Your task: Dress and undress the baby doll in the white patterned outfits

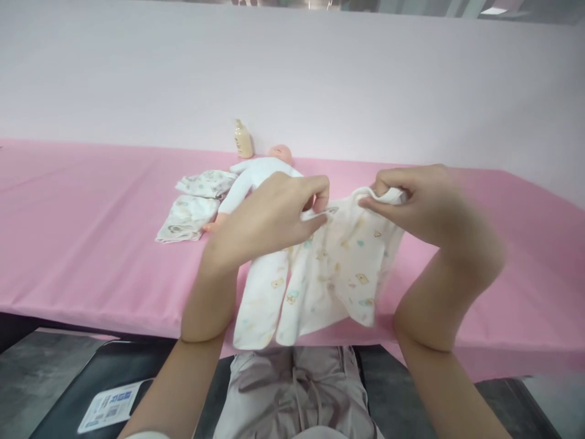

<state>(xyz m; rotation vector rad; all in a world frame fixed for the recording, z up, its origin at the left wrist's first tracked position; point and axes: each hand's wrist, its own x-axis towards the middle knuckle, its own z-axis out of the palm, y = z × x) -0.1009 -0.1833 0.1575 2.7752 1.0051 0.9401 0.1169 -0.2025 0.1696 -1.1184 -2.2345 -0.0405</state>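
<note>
My left fingers (pixel 319 185) and right fingers (pixel 388 177) pinch the garment (pixel 331 268) by its upper edge, seemingly to spread it between them, the doll (pixel 265 169) lying beyond.

Garment (pixel 345 262) – wht w/ tan & teal prints; tblcloth (pixel 100 225) – plain pink; bottle (pixel 244 141) pale ylw

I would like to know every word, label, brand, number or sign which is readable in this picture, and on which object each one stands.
No text can be read with certainty.
Bottle: dark marks on its front, too small and blurred to read.
White card on the black surface: blue and dark print, too blurred to read.
White patterned garment: small coloured figures, no readable words.
</note>
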